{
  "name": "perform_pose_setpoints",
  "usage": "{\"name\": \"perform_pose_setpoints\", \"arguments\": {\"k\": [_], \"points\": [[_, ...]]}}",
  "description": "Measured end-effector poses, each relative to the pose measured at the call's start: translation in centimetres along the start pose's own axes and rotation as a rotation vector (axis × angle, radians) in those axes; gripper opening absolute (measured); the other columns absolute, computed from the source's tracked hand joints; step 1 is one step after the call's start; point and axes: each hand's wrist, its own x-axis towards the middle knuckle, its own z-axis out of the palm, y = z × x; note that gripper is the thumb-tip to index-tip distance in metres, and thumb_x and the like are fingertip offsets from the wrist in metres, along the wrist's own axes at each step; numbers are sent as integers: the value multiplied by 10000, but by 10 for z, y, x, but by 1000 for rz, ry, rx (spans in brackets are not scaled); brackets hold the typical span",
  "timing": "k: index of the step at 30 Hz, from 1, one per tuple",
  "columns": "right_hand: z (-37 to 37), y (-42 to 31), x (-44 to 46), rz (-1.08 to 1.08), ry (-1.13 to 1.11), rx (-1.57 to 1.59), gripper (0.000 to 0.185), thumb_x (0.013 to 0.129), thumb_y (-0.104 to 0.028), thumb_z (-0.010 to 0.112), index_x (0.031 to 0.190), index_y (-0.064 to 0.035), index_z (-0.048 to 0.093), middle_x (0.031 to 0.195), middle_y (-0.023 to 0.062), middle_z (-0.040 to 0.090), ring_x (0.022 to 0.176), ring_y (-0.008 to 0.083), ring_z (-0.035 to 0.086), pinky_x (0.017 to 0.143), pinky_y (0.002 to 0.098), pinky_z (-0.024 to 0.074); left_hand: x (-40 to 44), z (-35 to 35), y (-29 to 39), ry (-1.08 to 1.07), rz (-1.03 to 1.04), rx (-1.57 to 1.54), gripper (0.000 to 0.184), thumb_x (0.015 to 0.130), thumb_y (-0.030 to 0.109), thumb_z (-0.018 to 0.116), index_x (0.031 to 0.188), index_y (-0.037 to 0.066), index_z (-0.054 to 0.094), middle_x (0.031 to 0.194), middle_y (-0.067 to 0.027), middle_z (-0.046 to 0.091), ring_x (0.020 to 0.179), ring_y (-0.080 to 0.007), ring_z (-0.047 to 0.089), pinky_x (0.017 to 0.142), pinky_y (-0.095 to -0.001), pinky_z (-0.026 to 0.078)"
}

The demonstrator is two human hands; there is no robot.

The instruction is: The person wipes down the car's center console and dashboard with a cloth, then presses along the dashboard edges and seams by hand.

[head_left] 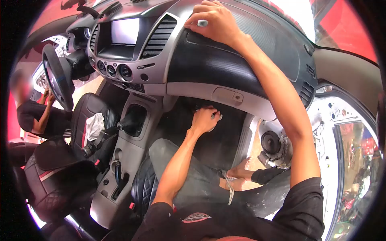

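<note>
My left hand [207,119] is low in front of the passenger seat, below the glove box [227,96]. Its fingers are curled closed, and a small pale bit shows at their edge, too small to name. Up on the dashboard [261,44], my right hand [213,22] rests at the top edge beside the centre air vent [161,35]. Those fingers are bent together around a small greyish thing that I cannot make out.
A screen [124,31] and knobs fill the centre panel. The gear lever [130,120] and handbrake [118,170] stand on the console. A person [38,114] is beyond the steering wheel [56,76]. A white cloth [95,126] lies on the driver's seat. The right door frame shows a speaker [271,142].
</note>
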Motion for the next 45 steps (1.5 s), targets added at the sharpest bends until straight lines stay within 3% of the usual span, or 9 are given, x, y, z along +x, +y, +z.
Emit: {"name": "perform_pose_setpoints", "arguments": {"k": [5,12,19,20,23,24,28,31,45], "points": [[6,-15,0,-66,-125,31,85,856,-286,756,877,-203,762,905,-45,665,963,158,633,884,345,490,4,5,-7,17,78,27,274,929,279,647,896,31,760,959,-155,713,892,-400,685,779,-476,546],[-3,3,7,-75,-88,-89,61,821,-209,803,867,-202,764,862,-31,645,918,192,627,881,349,506,2,2,-4,3,25,19,279,936,282,643,913,31,764,975,-157,714,901,-403,687,785,-477,548],[1,-11,8,-128,-197,19,75,884,-272,722,889,-201,746,907,-53,644,968,151,620,907,342,485,1,4,-7,-13,20,47,284,936,285,643,951,32,771,996,-161,724,903,-404,696,796,-470,560],[-1,-8,10,-158,-126,-1,71,830,-214,796,872,-189,744,875,-36,622,917,190,623,858,353,518,4,2,-6,-26,2,47,282,935,287,645,955,36,772,996,-162,726,899,-404,697,796,-470,562],[-17,0,14,-38,-221,-29,108,837,-151,752,918,-100,801,945,77,719,996,269,650,821,392,527,-1,2,-4,-27,-4,42,274,933,290,649,955,46,774,989,-160,728,885,-406,698,793,-473,564],[-14,-1,14,1,-312,-109,134,861,-151,713,959,-108,793,993,71,715,1069,255,635,880,375,522,3,0,-4,-12,8,42,271,933,290,651,953,49,774,985,-158,729,879,-407,697,792,-475,564],[4,-20,11,-192,-173,21,72,828,-223,796,864,-179,751,863,-20,623,928,205,620,850,358,519,2,9,-9,-4,83,52,290,942,313,633,934,59,774,963,-154,728,893,-401,699,798,-490,559],[3,-17,10,-109,-195,5,66,854,-228,750,864,-164,736,894,-8,648,968,208,635,905,378,518,-1,13,-12,8,67,47,314,944,337,616,927,65,774,941,-141,721,895,-389,697,807,-507,553],[8,-18,5,152,-54,275,79,805,-47,777,874,-65,743,882,52,688,877,268,651,793,376,542,2,19,-20,-50,-21,32,323,942,359,612,946,80,774,1001,-112,728,971,-363,701,838,-578,519]]}}
